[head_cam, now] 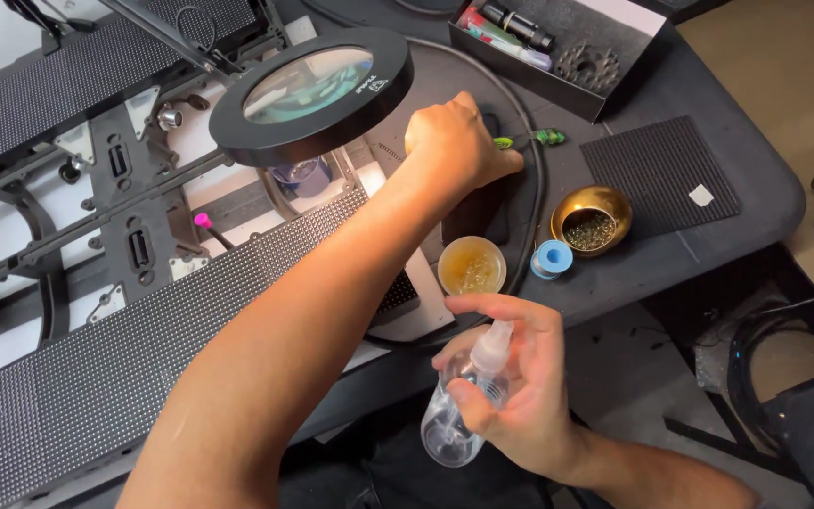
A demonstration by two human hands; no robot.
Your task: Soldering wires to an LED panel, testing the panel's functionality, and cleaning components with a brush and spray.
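Your right hand (511,396) is wrapped around a small clear spray bottle (459,415), fingers closed on its neck and body, forefinger stretched over the white nozzle. The bottle hangs in the air at the near edge of the dark table (756,188), below the small tub of yellowish paste (471,265).

Your left hand (454,141) reaches across the table, fingers curled shut on a green-handled tool (531,139); only the green end shows past your knuckles.

Round magnifier lamp (311,92) sits just left of that hand, over the dotted panels (87,377) on the metal frame. Gold bowl of tiny parts (592,219) right of the paste tub, blue-and-white tape roll (551,258) touching or just beside it. Ribbed black mat (657,174) further right. Open black box (562,47) with odds and ends at the far edge.
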